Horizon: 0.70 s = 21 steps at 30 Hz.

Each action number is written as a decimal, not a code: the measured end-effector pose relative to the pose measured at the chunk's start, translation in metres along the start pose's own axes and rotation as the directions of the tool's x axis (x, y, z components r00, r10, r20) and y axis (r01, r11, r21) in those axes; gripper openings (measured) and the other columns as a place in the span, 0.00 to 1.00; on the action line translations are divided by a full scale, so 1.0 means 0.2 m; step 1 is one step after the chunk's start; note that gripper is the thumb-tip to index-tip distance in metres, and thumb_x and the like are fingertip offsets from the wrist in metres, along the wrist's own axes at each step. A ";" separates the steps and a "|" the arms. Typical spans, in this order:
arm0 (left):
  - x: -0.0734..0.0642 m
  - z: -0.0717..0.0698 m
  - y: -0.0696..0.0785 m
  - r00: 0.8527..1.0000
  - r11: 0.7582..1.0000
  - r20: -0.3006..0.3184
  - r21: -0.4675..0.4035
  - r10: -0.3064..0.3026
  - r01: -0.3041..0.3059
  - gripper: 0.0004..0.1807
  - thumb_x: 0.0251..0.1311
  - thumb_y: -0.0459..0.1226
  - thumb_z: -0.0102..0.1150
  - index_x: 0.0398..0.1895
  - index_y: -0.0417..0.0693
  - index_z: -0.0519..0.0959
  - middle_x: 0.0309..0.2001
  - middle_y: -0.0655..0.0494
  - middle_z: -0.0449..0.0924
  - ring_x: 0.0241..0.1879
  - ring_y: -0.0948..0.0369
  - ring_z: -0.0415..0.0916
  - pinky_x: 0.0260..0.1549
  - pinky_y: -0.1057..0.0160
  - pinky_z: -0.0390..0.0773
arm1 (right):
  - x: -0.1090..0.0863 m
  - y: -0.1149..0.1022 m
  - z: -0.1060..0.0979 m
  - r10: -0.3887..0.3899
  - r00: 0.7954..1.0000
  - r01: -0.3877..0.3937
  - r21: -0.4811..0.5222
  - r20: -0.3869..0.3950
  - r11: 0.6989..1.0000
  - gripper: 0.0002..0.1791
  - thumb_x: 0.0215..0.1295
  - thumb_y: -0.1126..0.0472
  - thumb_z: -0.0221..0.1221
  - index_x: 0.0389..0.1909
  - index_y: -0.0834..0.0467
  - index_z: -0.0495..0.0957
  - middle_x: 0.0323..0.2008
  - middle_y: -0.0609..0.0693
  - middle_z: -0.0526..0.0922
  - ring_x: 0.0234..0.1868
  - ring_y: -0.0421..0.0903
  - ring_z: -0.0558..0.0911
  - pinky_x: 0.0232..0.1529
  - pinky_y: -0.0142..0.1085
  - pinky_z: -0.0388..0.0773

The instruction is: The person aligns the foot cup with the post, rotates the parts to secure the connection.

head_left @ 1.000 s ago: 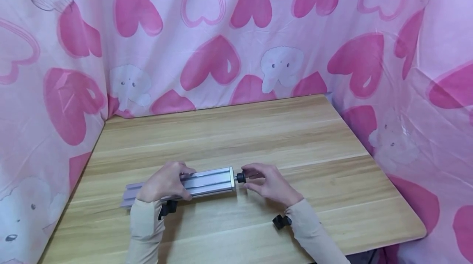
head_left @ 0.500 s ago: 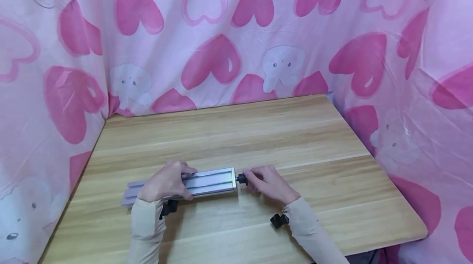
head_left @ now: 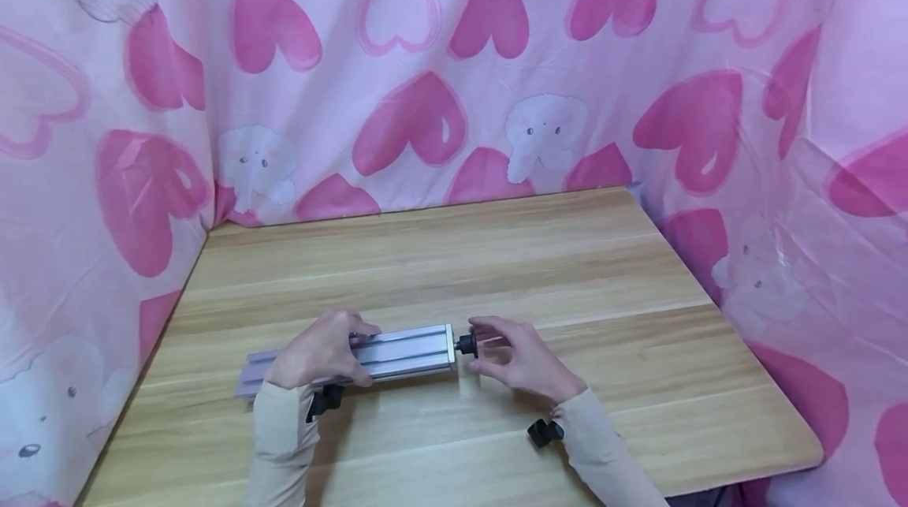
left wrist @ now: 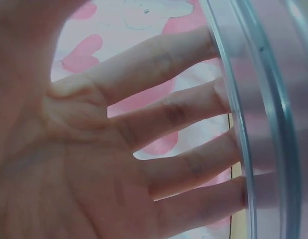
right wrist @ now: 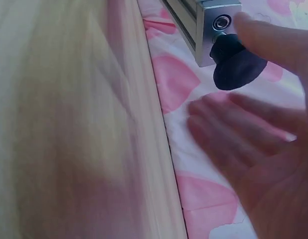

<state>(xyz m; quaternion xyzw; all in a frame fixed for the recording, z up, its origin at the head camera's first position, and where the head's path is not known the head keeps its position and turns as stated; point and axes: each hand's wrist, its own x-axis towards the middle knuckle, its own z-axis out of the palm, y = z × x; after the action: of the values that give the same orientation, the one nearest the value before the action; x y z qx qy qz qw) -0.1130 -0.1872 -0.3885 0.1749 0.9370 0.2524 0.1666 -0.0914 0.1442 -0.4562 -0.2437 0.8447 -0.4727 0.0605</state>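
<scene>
A silver aluminium profile (head_left: 404, 351) with long grooves lies across the front of the table, raised slightly above it at its right end. My left hand (head_left: 315, 353) grips it across its width, fingers on the far side and thumb on the near side. In the left wrist view, the fingertips meet the edge of the profile (left wrist: 266, 99). A black knob (head_left: 467, 344) on a short metal shaft sticks out of the profile's square end plate (right wrist: 206, 37). Around the knob, my right hand (head_left: 521, 357) has its fingers spread, apart from it; in the right wrist view these fingers (right wrist: 229, 119) are blurred.
The wood-grain table (head_left: 454, 262) extends behind and to the right of the profile. A pink curtain (head_left: 418, 42) with hearts stands along its back and sides. Black wrist mounts (head_left: 545, 433) hang below both wrists.
Half a second ago my right fingers were closed on the knob; now they are spread off it, much as they were a second ago. My left hand keeps its grip.
</scene>
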 end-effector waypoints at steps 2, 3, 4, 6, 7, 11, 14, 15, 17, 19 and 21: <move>-0.01 0.00 0.00 1.000 1.000 -0.004 -0.001 0.005 -0.005 0.37 0.27 0.36 0.85 0.52 0.45 0.87 0.45 0.50 0.84 0.40 0.59 0.75 0.43 0.58 0.80 | 0.00 0.00 0.01 -0.079 0.997 0.079 0.027 -0.011 0.996 0.36 0.56 0.66 0.72 0.67 0.62 0.72 0.59 0.59 0.82 0.55 0.50 0.84 0.59 0.42 0.81; -0.01 0.00 0.00 1.000 1.000 -0.006 -0.001 0.011 -0.011 0.37 0.27 0.36 0.84 0.52 0.45 0.87 0.45 0.51 0.84 0.40 0.59 0.76 0.43 0.58 0.80 | 0.00 0.00 0.01 -0.109 0.994 0.110 0.031 -0.018 0.993 0.36 0.54 0.68 0.72 0.66 0.62 0.72 0.59 0.60 0.82 0.55 0.50 0.85 0.58 0.43 0.81; -0.02 0.00 -0.01 1.000 1.000 -0.008 -0.001 0.016 -0.016 0.37 0.27 0.36 0.84 0.52 0.45 0.87 0.45 0.51 0.84 0.40 0.60 0.75 0.43 0.59 0.80 | 0.01 0.00 0.01 -0.128 0.992 0.129 0.040 -0.022 0.991 0.35 0.53 0.70 0.72 0.65 0.63 0.73 0.58 0.60 0.82 0.54 0.50 0.85 0.58 0.42 0.81; -0.03 0.00 -0.01 1.000 1.000 -0.014 -0.005 0.015 -0.015 0.37 0.27 0.35 0.84 0.52 0.44 0.86 0.45 0.50 0.83 0.40 0.59 0.75 0.43 0.59 0.79 | 0.02 -0.01 0.01 -0.142 0.990 0.142 0.040 -0.023 0.989 0.33 0.53 0.72 0.71 0.63 0.64 0.75 0.55 0.59 0.84 0.51 0.49 0.86 0.55 0.41 0.82; -0.02 0.00 -0.01 1.000 1.000 -0.013 -0.006 0.017 -0.017 0.37 0.27 0.35 0.84 0.52 0.43 0.86 0.44 0.50 0.83 0.40 0.59 0.75 0.43 0.59 0.79 | 0.02 -0.01 0.01 -0.127 0.992 0.128 0.047 -0.016 0.991 0.31 0.55 0.71 0.71 0.62 0.65 0.75 0.54 0.58 0.85 0.49 0.48 0.87 0.54 0.40 0.83; -0.02 0.00 -0.01 1.000 1.000 -0.010 -0.018 0.001 -0.001 0.37 0.26 0.34 0.84 0.52 0.43 0.87 0.45 0.50 0.84 0.41 0.58 0.75 0.43 0.58 0.79 | 0.03 -0.01 0.01 -0.025 1.000 0.025 0.021 0.014 0.999 0.26 0.63 0.59 0.68 0.60 0.64 0.78 0.48 0.53 0.88 0.44 0.43 0.87 0.49 0.34 0.84; -0.03 0.00 -0.01 1.000 1.000 -0.011 -0.019 -0.011 0.010 0.37 0.27 0.35 0.85 0.52 0.44 0.87 0.47 0.49 0.84 0.42 0.58 0.76 0.45 0.56 0.80 | 0.05 -0.02 0.01 0.051 0.999 -0.051 -0.001 0.019 0.999 0.25 0.66 0.48 0.65 0.56 0.62 0.81 0.42 0.49 0.89 0.40 0.40 0.87 0.44 0.31 0.84; -0.02 -0.01 -0.01 1.000 1.000 -0.012 -0.020 -0.014 0.013 0.37 0.27 0.35 0.85 0.52 0.44 0.87 0.48 0.49 0.84 0.42 0.58 0.76 0.45 0.55 0.81 | 0.05 -0.02 0.01 0.071 0.997 -0.071 -0.005 0.019 0.997 0.25 0.67 0.46 0.64 0.54 0.61 0.82 0.40 0.48 0.90 0.39 0.39 0.87 0.43 0.30 0.84; -0.02 -0.01 -0.01 1.000 1.000 -0.017 -0.017 -0.008 0.007 0.37 0.27 0.35 0.85 0.52 0.43 0.86 0.49 0.47 0.84 0.42 0.58 0.76 0.46 0.54 0.81 | 0.06 -0.01 0.01 0.103 0.994 -0.103 0.018 0.026 0.995 0.24 0.69 0.43 0.61 0.50 0.59 0.84 0.37 0.48 0.90 0.36 0.39 0.87 0.40 0.31 0.84; -0.02 -0.01 -0.01 1.000 1.000 -0.018 -0.021 0.000 0.000 0.37 0.27 0.35 0.85 0.52 0.43 0.86 0.49 0.47 0.84 0.42 0.58 0.77 0.46 0.54 0.81 | 0.07 -0.01 0.01 0.128 0.991 -0.131 0.052 0.046 0.990 0.22 0.72 0.43 0.58 0.47 0.58 0.85 0.34 0.49 0.90 0.33 0.41 0.88 0.39 0.32 0.84; -0.02 -0.01 -0.01 1.000 1.000 -0.015 -0.024 0.006 -0.006 0.37 0.27 0.34 0.84 0.52 0.42 0.86 0.48 0.47 0.84 0.42 0.58 0.77 0.46 0.54 0.81 | 0.07 0.00 0.01 0.152 0.985 -0.159 0.090 0.079 0.983 0.23 0.74 0.43 0.54 0.44 0.58 0.86 0.31 0.50 0.90 0.30 0.44 0.88 0.35 0.34 0.85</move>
<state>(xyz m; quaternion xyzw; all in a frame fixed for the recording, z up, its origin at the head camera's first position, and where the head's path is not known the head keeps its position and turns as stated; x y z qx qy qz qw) -0.1107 -0.1903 -0.3868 0.1739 0.9345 0.2657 0.1610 -0.1027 0.1356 -0.4551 -0.1906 0.8348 -0.4973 0.1392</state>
